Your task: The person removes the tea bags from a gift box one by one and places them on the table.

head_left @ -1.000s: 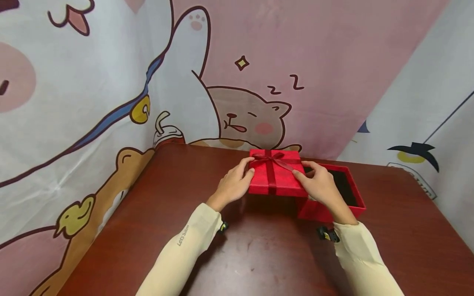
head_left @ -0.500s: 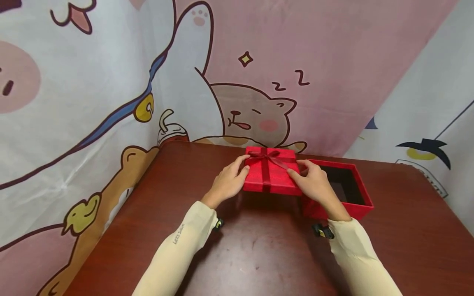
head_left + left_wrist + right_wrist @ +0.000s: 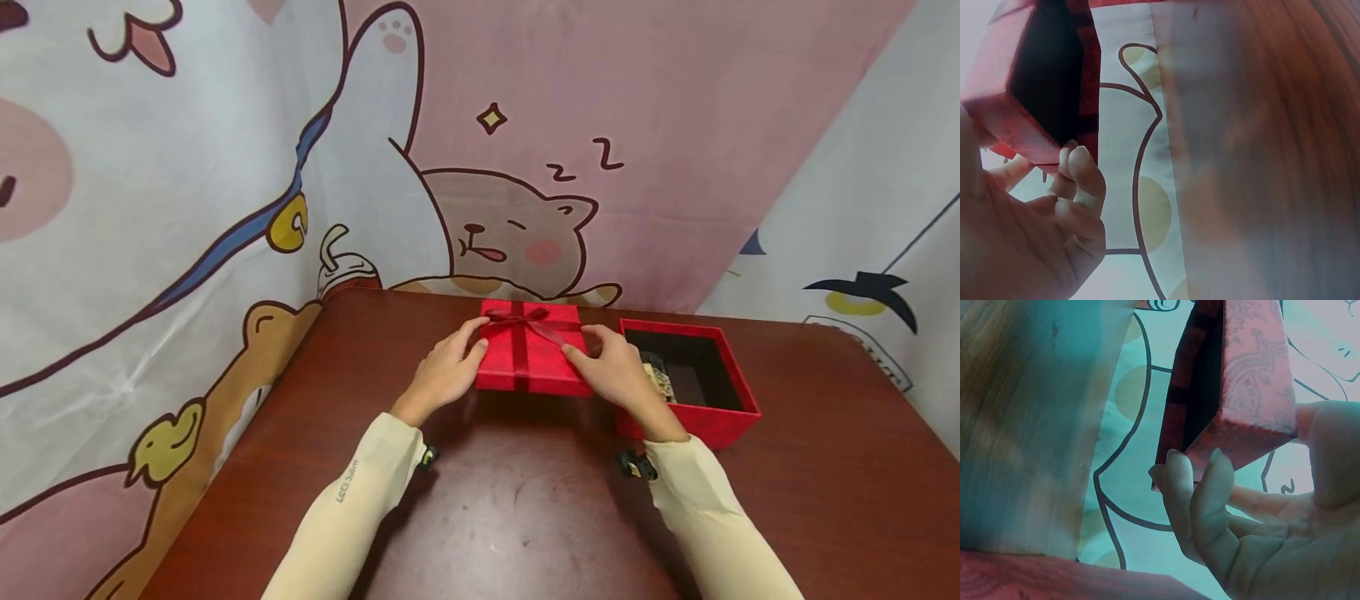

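Note:
A red gift box lid (image 3: 536, 354) with a dark red ribbon bow is held up by both hands, hollow dark side down. My left hand (image 3: 442, 367) grips its left edge, and my right hand (image 3: 615, 367) grips its right edge. The wrist views show the lid's black inside, with fingers curled at its ends. To the right, the open red box (image 3: 731, 425) stands on the table, black inside. Some small patterned item (image 3: 657, 377) shows in it, partly hidden behind the right hand and wrist.
The brown wooden table (image 3: 487, 508) runs back to a cartoon-printed cloth (image 3: 675, 167) at the rear and left. Glare shows on the table's near middle. In the right wrist view, the red box's edge (image 3: 1072, 578) fills the lower left.
Both hands have carried the lid left, away from the box. More of the box's inside now shows, along with the patterned item in it.

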{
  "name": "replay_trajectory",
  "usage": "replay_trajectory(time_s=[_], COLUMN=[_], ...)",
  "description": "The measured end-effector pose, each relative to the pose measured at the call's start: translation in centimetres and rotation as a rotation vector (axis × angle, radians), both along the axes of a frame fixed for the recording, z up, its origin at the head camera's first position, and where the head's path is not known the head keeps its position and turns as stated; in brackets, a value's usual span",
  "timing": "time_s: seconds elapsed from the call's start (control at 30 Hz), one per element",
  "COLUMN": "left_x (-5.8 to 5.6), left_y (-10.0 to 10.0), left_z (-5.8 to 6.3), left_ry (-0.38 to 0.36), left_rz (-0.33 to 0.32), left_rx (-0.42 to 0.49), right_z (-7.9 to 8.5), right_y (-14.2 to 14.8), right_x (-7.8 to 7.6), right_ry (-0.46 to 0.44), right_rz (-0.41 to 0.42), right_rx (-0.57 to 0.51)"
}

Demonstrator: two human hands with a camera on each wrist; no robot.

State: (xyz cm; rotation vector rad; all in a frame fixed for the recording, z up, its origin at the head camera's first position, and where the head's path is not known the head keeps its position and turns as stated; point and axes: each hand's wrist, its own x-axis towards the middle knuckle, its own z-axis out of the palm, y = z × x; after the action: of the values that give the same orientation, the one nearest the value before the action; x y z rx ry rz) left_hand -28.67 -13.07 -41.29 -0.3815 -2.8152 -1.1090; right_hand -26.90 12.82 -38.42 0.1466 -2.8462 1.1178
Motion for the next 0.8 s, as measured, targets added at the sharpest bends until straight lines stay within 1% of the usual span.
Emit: replay_trajectory(time_s=[0.17,0.37,0.8], left_x=[0.1,0.0,-0.1], left_y=[-0.8,-1.5,-2.7], left_z=[-0.2,-0.7,-1.4], left_ry=[-0.003,-0.029,-0.022], left_rz=[0.008,0.007,0.019], left_rx=[-0.011,-0.040,-0.068], right_z=[-0.4,-0.8,-2.0], right_y=[-0.7,-1.3,-2.5], right_x=[-0.2,-0.3,-0.6], right_ry=[-0.003,0.000,-0.079], right_rz=[0.007,0.008,0.008], right_rx=[-0.002,0.006,0.004])
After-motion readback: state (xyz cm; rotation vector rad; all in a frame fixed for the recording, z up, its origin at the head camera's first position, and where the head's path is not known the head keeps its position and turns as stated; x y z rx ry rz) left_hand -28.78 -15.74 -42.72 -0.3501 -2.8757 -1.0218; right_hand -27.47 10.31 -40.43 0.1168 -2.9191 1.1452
